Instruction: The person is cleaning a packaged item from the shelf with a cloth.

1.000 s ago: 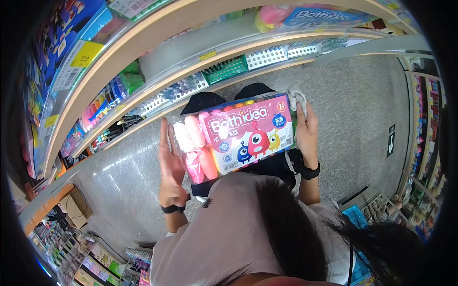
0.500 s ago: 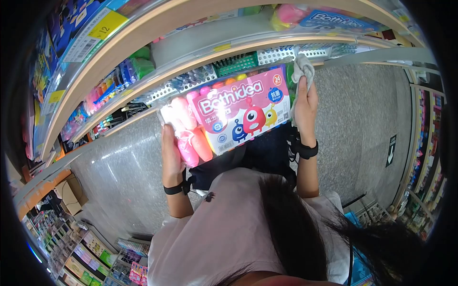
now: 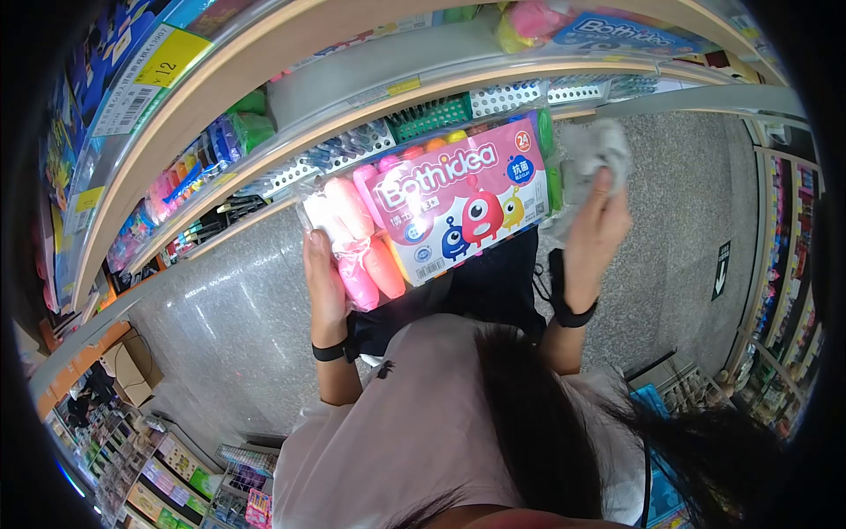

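A clear pack of modelling clay (image 3: pixel 467 212) with a pink printed label and bright colours inside is held in front of my body, its right end tilted up. My left hand (image 3: pixel 324 286) grips the pack's lower left corner, its fingers partly hidden behind the plastic. Just off the right end of the pack, my right hand (image 3: pixel 601 234) is closed on a grey-white cloth (image 3: pixel 592 150), which is blurred by motion. A gap shows between this hand and the pack.
Shelves with wooden edges (image 3: pixel 211 84) curve across the top. Perforated baskets (image 3: pixel 432 117) of pens stand on a lower shelf. Another clay pack (image 3: pixel 617 37) sits on the upper shelf. A cardboard box (image 3: pixel 132 366) lies at left, and a floor arrow sign (image 3: pixel 722 271) at right.
My right hand has moved right with the cloth, coming away from the pack's end. The pack and my left hand have shifted slightly right.
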{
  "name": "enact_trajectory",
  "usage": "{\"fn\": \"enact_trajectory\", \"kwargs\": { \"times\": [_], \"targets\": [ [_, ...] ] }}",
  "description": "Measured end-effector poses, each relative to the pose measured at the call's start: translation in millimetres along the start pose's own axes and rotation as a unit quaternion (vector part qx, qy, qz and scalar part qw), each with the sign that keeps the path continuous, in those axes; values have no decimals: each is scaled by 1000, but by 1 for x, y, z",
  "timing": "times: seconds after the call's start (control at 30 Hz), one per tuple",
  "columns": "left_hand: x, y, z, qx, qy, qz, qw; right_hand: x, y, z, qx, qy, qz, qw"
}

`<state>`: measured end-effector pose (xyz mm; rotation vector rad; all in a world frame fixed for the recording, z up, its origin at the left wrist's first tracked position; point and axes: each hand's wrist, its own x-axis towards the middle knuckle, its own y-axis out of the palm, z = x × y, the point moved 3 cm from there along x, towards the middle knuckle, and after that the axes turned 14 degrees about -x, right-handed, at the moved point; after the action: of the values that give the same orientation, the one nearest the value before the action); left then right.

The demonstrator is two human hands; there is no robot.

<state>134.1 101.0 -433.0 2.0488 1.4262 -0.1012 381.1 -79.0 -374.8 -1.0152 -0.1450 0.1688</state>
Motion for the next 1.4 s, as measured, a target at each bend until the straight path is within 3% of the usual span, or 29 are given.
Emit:
{"fn": "enact_trajectory", "kwargs": {
  "times": [0.03, 0.1, 0.2, 0.23, 0.27, 0.3, 0.37, 0.43, 0.63, 0.87, 0.93, 1.1, 1.13, 1.17, 1.2, 1.23, 1.27, 1.37, 1.4],
  "targets": [
    [0, 0, 0, 5, 4, 5, 1000, 4, -3, -7, 0, 0, 0, 1000],
    [2, -1, 0, 9, 7, 9, 1000, 8, -14, -21, 129, 23, -156, 979],
    [4, 1, 3, 19, 18, 15, 1000, -19, -12, 13, 178, 42, -172, 968],
    [4, 2, 3, 12, 14, 17, 1000, -37, -3, 20, 128, -11, -54, 990],
    [6, 3, 4, 7, 9, 23, 1000, -45, 19, 34, 65, -148, -61, 985],
    [5, 4, 4, 12, 2, 41, 999, -52, 29, 54, 61, -220, 18, 974],
    [3, 2, 2, 42, -6, 15, 999, -69, 54, 90, -122, -359, 40, 924],
    [4, 7, 1, -29, -24, 37, 999, -79, 62, 98, 21, -370, 33, 928],
    [-4, 51, -14, 29, -10, 85, 996, -93, 88, 108, 107, -374, -75, 918],
    [20, 69, 2, 120, -18, 198, 973, -83, 99, 122, 48, -330, -142, 932],
    [25, 74, 6, 139, -24, 232, 963, -86, 97, 124, 89, -357, -74, 927],
    [35, 85, 14, 163, -36, 282, 945, -86, 106, 127, 28, -390, -78, 917],
    [37, 84, 14, 165, -38, 282, 944, -85, 110, 125, 268, -344, -92, 895],
    [40, 82, 12, 164, -36, 281, 945, -85, 119, 124, 494, -281, -95, 817],
    [41, 79, 11, 162, -32, 278, 946, -87, 107, 123, 499, -291, -84, 812],
    [43, 75, 11, 158, -31, 271, 949, -92, 99, 122, 309, -325, -103, 888],
    [45, 71, 9, 152, -30, 262, 953, -96, 93, 122, 106, -352, -119, 923],
    [49, 49, 4, 128, -22, 214, 968, -102, 83, 121, 48, -368, -139, 918],
    [51, 42, 1, 116, -17, 197, 973, -104, 77, 121, 75, -377, -98, 918]
  ]
}}
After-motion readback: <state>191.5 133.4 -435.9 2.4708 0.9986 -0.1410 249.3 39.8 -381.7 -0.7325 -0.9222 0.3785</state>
